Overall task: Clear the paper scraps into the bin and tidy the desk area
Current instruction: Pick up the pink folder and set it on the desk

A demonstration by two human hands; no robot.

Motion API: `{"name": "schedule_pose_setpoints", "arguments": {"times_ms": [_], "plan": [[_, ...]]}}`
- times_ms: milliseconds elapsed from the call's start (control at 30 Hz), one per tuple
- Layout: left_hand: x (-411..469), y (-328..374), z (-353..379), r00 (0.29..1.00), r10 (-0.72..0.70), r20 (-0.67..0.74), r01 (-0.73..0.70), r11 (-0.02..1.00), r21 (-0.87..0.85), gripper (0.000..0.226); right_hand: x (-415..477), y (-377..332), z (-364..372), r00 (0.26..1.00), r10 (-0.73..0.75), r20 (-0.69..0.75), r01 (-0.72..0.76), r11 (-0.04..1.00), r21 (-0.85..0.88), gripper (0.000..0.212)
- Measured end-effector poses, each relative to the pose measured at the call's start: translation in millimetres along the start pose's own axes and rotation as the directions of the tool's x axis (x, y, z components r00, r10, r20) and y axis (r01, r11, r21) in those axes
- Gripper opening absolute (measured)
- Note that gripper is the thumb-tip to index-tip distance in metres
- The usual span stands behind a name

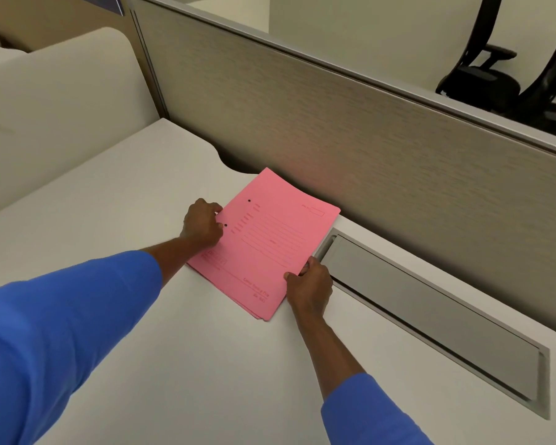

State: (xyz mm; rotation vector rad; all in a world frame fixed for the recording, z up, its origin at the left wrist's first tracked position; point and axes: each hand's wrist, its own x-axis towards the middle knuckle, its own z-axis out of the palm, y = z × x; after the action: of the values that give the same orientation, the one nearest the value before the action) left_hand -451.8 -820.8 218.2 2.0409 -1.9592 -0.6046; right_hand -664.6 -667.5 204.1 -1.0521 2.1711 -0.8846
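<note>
Table (180,364): white top, bare but for one stack; no paper scraps and no bin in view.
Partition panel (366,130): grey, along the table's far edge; office chair (482,75) beyond it.
Cable-tray lid (430,303): grey, recessed near the far edge, closed.
Pink folders (264,245): small stack lying flat near the far edge, just beside the lid's left end, edges slightly fanned.
Left hand (203,224): fingers curled, pinching the stack's punched left edge.
Right hand (310,285): thumb on top, fingers under the right edge. Opposed grips likely serve to square or lift the stack as tidying.
</note>
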Motion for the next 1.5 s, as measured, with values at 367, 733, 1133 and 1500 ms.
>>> {"name": "schedule_pose_setpoints", "arguments": {"times_ms": [367,733,1133,1500], "plan": [[9,6,3,1.000,0.025,-0.003,-0.024,0.992,0.123,0.034,2,-10,14,0.995,0.060,-0.074,-0.072,0.983,-0.171,0.032],[-24,10,-15,0.972,0.179,-0.150,-0.135,0.954,0.267,0.033,-22,8,9,0.998,-0.030,-0.046,0.020,0.980,-0.196,0.040],[-176,-40,-61,0.985,0.159,0.060,-0.163,0.985,0.058,0.011,-155,46,-22,0.998,-0.023,0.053,0.038,0.953,-0.299,0.019],[-391,-166,-88,0.968,0.046,0.245,-0.058,0.997,0.044,0.015,-339,93,-44,0.980,0.006,0.197,0.073,0.919,-0.387,0.006]]}}
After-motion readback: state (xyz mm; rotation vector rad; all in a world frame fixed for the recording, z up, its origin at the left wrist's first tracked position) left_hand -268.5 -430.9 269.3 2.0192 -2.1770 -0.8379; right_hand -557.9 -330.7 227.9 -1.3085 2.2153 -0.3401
